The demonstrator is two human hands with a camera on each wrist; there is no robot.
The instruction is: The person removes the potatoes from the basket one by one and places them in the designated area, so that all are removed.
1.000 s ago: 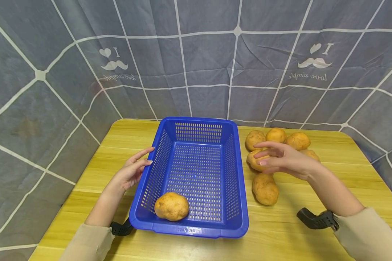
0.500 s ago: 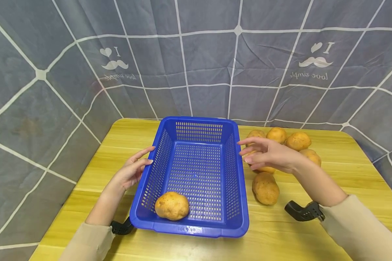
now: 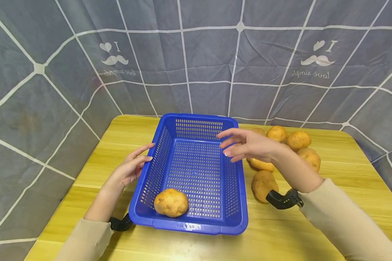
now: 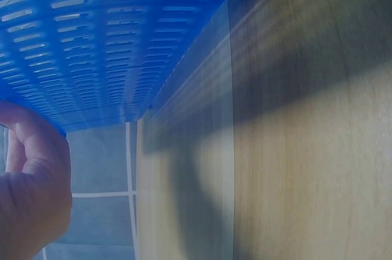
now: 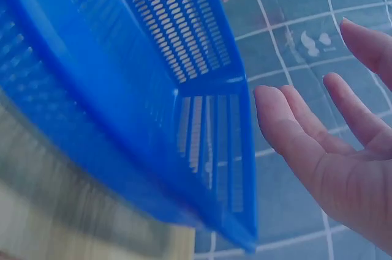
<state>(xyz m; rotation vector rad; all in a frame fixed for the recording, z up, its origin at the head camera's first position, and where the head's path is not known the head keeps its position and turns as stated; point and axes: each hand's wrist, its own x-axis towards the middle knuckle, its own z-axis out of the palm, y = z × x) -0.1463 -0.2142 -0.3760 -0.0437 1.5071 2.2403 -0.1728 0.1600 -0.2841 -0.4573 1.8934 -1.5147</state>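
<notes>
A blue plastic basket (image 3: pixel 196 227) stands in the middle, with one potato (image 3: pixel 171 203) lying in its near left corner. My left hand (image 3: pixel 130 170) holds the basket's left rim, the index finger and thumb tips on the edge; the lower fingers are partly hidden. In the left wrist view that hand (image 4: pixel 37 180) lies against the basket's side. Above the right rim hovers my right hand (image 3: pixel 248 144), fingers spread and loosely bent, holding nothing. Several potatoes (image 3: pixel 298 140) lie right of the basket, some partly covered by the right hand and forearm.
The nearest loose potato (image 3: pixel 262 183) lies close to the basket's right wall, beside the black wrist mount (image 3: pixel 284 199). A grey checked cloth (image 3: pixel 209 65) hangs behind the wooden table (image 3: pixel 170 246) and along its sides.
My right hand has moved left from over the potatoes to above the basket's right rim, with nothing in it. The left hand, the basket and its potato have stayed put.
</notes>
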